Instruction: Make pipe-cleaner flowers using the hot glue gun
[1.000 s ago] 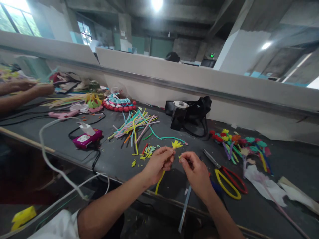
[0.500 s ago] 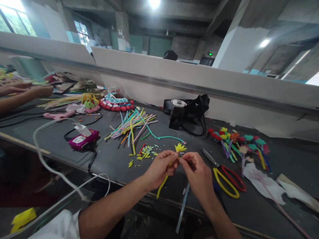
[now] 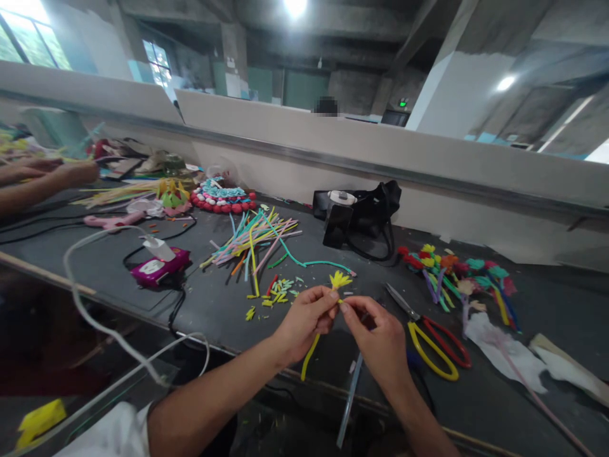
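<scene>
My left hand (image 3: 308, 320) is closed round a yellow craft flower (image 3: 340, 279), its spiky petals pointing up above the thumb. Below the fist hangs the flower's yellow stem (image 3: 310, 358). Thumb and forefinger of my right hand (image 3: 378, 330) pinch a small yellow piece (image 3: 340, 303) close beside the left thumb. Short cut pieces (image 3: 280, 289) in yellow, pale green and red lie left of the hands. Scissors (image 3: 419, 324) with one yellow and one red handle lie just right of my right hand. A clear stick (image 3: 349, 403) juts over the table edge beneath it.
A heap of coloured stems (image 3: 252, 241) lies at mid-table. Finished flowers (image 3: 451, 273) and white paper (image 3: 504, 349) are at the right. At left are a purple power block (image 3: 159, 266), a pink glue gun (image 3: 114, 219) and a co-worker's hands (image 3: 71, 174). A black bag (image 3: 375, 209) stands behind.
The yellow flower has shifted slightly left and down with my left hand. A little more of the yellow piece shows between my hands. The co-worker's hands moved slightly.
</scene>
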A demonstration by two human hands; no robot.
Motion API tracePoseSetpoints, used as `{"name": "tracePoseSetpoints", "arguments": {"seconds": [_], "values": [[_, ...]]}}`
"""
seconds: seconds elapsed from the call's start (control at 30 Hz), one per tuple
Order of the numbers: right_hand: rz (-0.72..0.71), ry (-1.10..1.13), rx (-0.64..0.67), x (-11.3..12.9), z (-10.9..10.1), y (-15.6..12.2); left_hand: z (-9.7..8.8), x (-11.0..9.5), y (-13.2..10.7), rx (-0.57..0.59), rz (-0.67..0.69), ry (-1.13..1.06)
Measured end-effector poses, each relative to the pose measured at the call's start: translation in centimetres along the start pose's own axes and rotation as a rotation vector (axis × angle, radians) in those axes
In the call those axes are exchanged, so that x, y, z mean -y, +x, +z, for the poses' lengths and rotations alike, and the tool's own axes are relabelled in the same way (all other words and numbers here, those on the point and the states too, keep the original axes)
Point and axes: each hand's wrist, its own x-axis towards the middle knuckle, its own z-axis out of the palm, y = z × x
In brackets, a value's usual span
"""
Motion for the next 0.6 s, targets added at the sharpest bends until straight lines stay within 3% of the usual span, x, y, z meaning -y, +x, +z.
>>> {"name": "tracePoseSetpoints", "arguments": {"seconds": [0.2,0.43,0.6], "values": [[0.034,-0.003,-0.149,-0.2,-0.8,0.1,-0.2,-0.3,0.0,0.044,-0.05,-0.026],[-0.273,-0.131,-0.167,0.0,-1.3,0.4,-0.2,-0.7,-0.2,0.081,-0.082,-0.005],[-0.344,-0.221,-0.16,0.1,-1.0,0.5,-0.1,-0.7,-0.4,0.089,-0.082,0.057]]}}
